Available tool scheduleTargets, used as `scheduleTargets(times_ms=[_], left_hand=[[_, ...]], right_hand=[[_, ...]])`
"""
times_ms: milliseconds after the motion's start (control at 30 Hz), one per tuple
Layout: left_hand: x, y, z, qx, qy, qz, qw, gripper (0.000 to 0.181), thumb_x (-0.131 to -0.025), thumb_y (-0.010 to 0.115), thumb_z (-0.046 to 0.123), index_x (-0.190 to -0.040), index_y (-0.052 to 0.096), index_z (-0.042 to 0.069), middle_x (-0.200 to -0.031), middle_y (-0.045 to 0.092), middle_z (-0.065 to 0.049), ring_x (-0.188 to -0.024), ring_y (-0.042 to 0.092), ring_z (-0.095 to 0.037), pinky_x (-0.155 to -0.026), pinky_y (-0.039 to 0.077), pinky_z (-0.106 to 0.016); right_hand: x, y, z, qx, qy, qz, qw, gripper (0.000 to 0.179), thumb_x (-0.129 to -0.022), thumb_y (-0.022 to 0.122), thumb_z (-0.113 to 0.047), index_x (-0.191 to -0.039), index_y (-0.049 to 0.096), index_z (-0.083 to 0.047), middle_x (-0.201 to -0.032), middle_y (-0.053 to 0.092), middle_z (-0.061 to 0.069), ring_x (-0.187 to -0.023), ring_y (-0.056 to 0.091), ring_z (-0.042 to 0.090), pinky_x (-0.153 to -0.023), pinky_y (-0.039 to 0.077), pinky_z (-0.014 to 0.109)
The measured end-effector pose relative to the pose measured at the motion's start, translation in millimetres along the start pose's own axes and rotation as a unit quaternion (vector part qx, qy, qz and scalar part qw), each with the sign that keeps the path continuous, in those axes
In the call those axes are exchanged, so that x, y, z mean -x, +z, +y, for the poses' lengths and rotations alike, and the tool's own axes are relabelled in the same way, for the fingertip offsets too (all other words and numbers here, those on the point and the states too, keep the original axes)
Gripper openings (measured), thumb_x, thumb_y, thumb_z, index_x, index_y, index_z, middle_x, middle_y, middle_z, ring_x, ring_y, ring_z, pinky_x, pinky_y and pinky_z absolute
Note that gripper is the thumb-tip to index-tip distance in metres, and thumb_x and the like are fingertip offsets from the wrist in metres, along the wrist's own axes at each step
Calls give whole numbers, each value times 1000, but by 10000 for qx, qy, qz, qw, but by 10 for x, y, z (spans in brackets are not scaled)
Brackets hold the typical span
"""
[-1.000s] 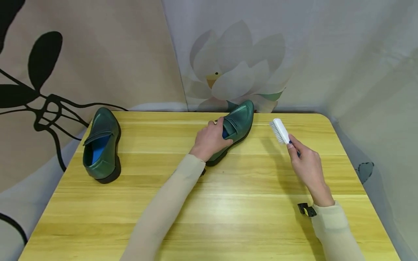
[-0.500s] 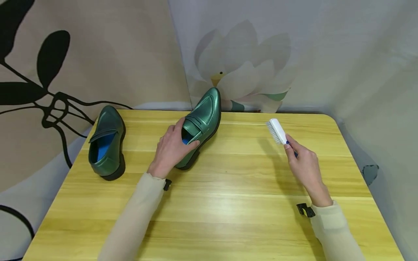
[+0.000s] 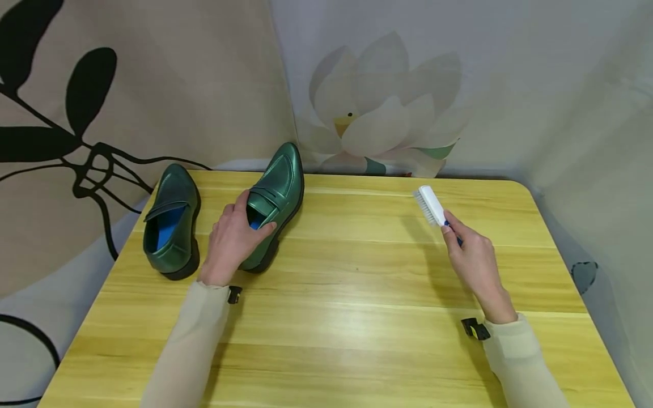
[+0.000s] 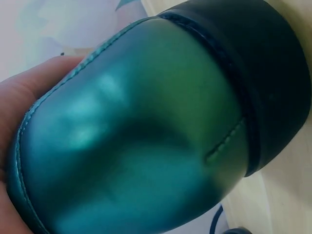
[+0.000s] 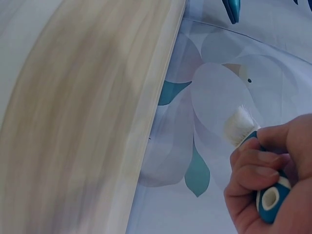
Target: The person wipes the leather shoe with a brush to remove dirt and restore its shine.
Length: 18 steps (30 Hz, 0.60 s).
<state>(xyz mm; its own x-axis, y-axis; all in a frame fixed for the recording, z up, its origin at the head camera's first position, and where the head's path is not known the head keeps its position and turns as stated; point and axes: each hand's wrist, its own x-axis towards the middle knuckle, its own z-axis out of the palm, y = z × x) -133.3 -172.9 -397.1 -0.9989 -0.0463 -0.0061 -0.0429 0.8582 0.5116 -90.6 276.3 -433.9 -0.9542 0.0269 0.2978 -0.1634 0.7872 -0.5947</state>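
My left hand (image 3: 229,241) grips a green loafer (image 3: 282,184) around its opening, with the thumb on the near side of the collar. The heel of this loafer (image 4: 136,126) fills the left wrist view, its dark sole to the right. A matching green loafer (image 3: 173,184) with a blue insole stands just to the left, toe toward the wall. Over on the right, my right hand (image 3: 474,255) holds a white brush (image 3: 431,205) by its blue handle, bristles facing left. In the right wrist view, curled fingers wrap the brush's handle (image 5: 273,204).
A wooden table (image 3: 357,340) lies under both hands. Behind it hangs a pale cloth (image 3: 214,73) printed with dark leaves and a large flower. The table's far edge runs close behind the shoes.
My left hand has carried the loafer leftward from the table's far middle to beside the other loafer. The right hand with the brush has stayed nearly still.
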Motion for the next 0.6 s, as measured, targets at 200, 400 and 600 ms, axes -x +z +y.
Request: scheduleTargets(times_ms=[200,400,600], left_hand=[[-90,5,-39,17,-55,-210,9998,91,-95,72,40,-161,26,-2,-138,47,-38,-117,53,-52,-95,44,-69],[-241,2,-30,-246,-206,-628,9975,89,-98,67,37,-157,22,-11,-141,41,-45,-116,50,-65,-96,44,-72],[-367,5,13,-613,-395,-885,9934,87,-100,65,35,-153,20,-18,-136,39,-49,-113,50,-67,-94,45,-72]], right_hand=[[3,-15,11,36,-12,40,10000,42,-109,55,-21,-146,57,-1,-94,71,26,-44,37,13,-40,33,28],[12,-29,27,41,12,-8,10000,42,-109,54,-21,-146,57,-1,-88,69,24,-44,37,12,-39,33,28],[19,-48,37,34,57,-35,10000,43,-110,54,-23,-147,56,-2,-94,71,26,-43,36,11,-39,32,28]])
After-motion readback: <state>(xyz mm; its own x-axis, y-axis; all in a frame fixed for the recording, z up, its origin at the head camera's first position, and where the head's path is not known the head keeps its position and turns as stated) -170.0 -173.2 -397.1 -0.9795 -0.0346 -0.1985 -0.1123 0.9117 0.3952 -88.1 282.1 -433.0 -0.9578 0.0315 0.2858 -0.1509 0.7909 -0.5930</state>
